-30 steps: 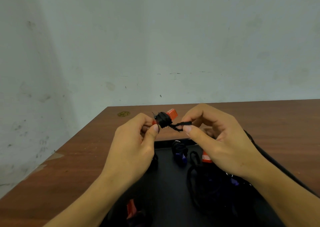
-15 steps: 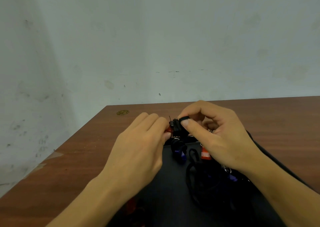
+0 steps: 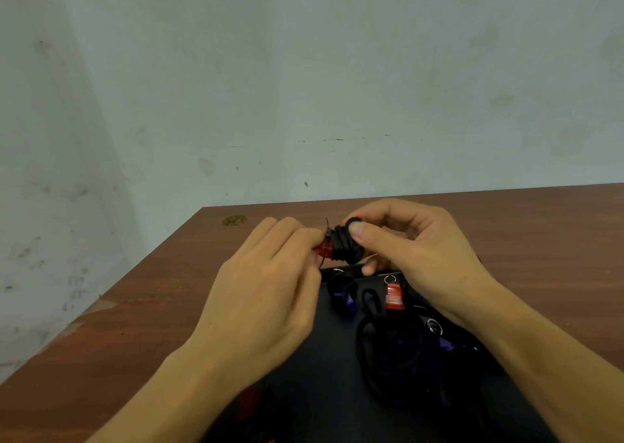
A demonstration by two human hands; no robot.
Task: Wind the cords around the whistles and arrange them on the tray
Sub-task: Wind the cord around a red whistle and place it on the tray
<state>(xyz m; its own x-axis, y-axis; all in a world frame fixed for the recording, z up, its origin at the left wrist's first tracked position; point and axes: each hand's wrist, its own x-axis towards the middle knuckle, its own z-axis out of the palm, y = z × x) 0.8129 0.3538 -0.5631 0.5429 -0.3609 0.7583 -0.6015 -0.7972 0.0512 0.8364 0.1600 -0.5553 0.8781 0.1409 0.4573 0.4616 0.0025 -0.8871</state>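
Below my hands a black tray (image 3: 337, 368) lies on a brown wooden table (image 3: 540, 240). On the tray: a blue whistle (image 3: 346, 299) wrapped in black cord near the far edge, a bare red whistle (image 3: 393, 297) with a metal ring just to its right, and a loose tangle of black cords (image 3: 398, 351) in front of them with blue pieces showing. My right forearm covers the tray's right side; my left hand hides its left part. A small brass-coloured disc (image 3: 234, 220) sits near the table's far left corner.

The whistle in hand (image 3: 323, 247) is red, held above the tray's far edge, long axis roughly level, running left to right. My left hand (image 3: 266, 294) pinches its red end. My right hand (image 3: 408, 250) pinches the wound black cord (image 3: 344, 247) on its right end, thumb pressed on the coils.
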